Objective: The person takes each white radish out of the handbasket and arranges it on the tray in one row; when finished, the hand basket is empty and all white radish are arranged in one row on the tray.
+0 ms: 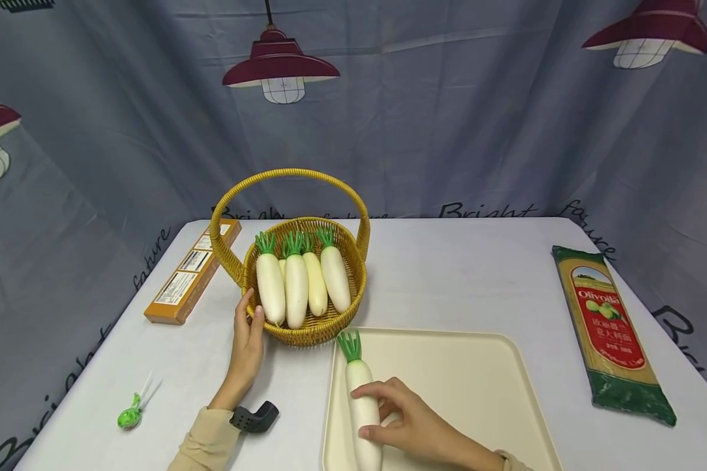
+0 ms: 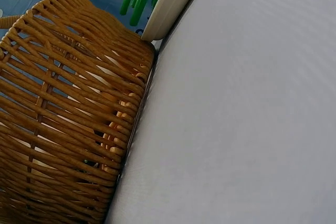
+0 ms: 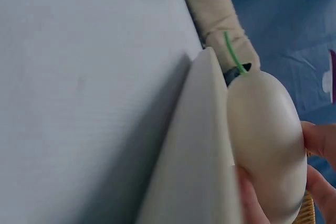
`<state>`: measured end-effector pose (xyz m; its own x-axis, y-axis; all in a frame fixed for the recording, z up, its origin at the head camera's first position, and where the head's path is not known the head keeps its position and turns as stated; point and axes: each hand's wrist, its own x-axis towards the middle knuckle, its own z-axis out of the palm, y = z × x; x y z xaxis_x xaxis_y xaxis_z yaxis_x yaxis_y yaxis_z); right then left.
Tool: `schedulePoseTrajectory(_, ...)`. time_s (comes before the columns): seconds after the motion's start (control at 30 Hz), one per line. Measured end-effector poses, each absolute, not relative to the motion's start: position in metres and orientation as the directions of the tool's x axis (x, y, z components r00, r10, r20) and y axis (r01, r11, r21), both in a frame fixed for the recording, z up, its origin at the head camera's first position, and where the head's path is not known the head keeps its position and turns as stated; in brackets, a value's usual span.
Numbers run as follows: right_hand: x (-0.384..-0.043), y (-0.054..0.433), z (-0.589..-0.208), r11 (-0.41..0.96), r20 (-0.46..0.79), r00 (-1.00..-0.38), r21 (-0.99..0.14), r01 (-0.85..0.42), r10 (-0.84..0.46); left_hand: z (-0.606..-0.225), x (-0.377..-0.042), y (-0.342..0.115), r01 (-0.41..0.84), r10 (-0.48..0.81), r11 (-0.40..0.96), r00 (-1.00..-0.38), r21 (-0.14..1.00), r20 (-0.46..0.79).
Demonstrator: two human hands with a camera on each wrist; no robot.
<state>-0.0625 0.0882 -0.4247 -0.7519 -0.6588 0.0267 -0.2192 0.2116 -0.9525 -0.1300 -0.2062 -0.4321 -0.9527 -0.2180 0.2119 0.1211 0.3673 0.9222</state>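
Observation:
In the head view, my right hand (image 1: 409, 418) grips a white radish (image 1: 362, 399) with green stalks, thumb and fingers on its sides. The radish lies along the left side of a cream tray (image 1: 448, 366); its rounded end (image 3: 268, 145) shows between the fingers in the right wrist view. My left hand (image 1: 249, 337) holds the front left rim of a wicker basket (image 1: 312, 337), thumb at the rim. Inside the basket several white radishes (image 1: 296, 288) lean with green tops toward the back. The left wrist view shows the woven basket wall (image 2: 68, 114) close up.
An orange-brown box (image 1: 194, 275) lies left of the basket, partly behind its handle (image 1: 289, 173). A green-wrapped lollipop (image 1: 131, 415) is at the front left of the white table (image 1: 448, 275). On the right lies a pasta pack (image 1: 613, 333).

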Motion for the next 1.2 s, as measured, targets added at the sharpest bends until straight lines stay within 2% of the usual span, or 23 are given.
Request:
schedulePoseTrajectory(0.13, -0.058, 0.087, -0.426, 0.259, -0.007, -0.746, -0.94, -0.222, -0.666, -0.425, -0.126, -0.203, 0.118, -0.22, 0.347, -0.954, 0.93, 0.203)
schedulePoseTrajectory(0.3, -0.056, 0.09, -0.426, 0.294, -0.008, -0.697, -0.91, -0.291, -0.717, -0.428, -0.127, -0.205, 0.11, -0.217, 0.364, -0.956, 0.925, 0.199)
schedulePoseTrajectory(0.53, -0.056, 0.095, -0.421, 0.273, -0.002, -0.632, -0.903, -0.332, -0.775, -0.439, -0.129, -0.209, 0.129, -0.217, 0.382, -0.95, 0.915, 0.225)
schedulePoseTrajectory(0.7, -0.065, 0.101, -0.414, 0.3, -0.073, -0.588, -0.906, -0.298, -0.805, -0.422, -0.121, -0.201, 0.114, -0.213, 0.362, -0.956, 0.925, 0.201)
schedulePoseTrajectory(0.77, -0.073, 0.103, -0.411, 0.319, -0.104, -0.596, -0.909, -0.267, -0.796, -0.422, -0.121, -0.201, 0.107, -0.213, 0.36, -0.958, 0.927, 0.194)
schedulePoseTrajectory(0.87, -0.092, 0.104, -0.406, 0.313, -0.08, -0.664, -0.919, -0.24, -0.743, -0.43, -0.124, -0.205, 0.11, -0.214, 0.381, -0.956, 0.918, 0.203)
schedulePoseTrajectory(0.97, -0.12, 0.103, -0.4, 0.23, -0.026, -0.741, -0.957, -0.175, -0.671, -0.439, -0.129, -0.21, 0.122, -0.215, 0.396, -0.951, 0.91, 0.221)
schedulePoseTrajectory(1.03, -0.14, 0.102, -0.394, 0.143, -0.04, -0.759, -0.987, -0.07, -0.65, -0.439, -0.13, -0.21, 0.124, -0.219, 0.395, -0.95, 0.91, 0.225)
schedulePoseTrajectory(1.1, -0.16, 0.102, -0.387, 0.031, -0.052, -0.743, -0.999, 0.041, -0.668, -0.438, -0.131, -0.21, 0.131, -0.217, 0.389, -0.949, 0.912, 0.229)
schedulePoseTrajectory(1.2, -0.186, 0.097, -0.378, -0.11, -0.062, -0.678, -0.972, 0.207, -0.733, -0.438, -0.131, -0.209, 0.134, -0.213, 0.384, -0.95, 0.914, 0.229)
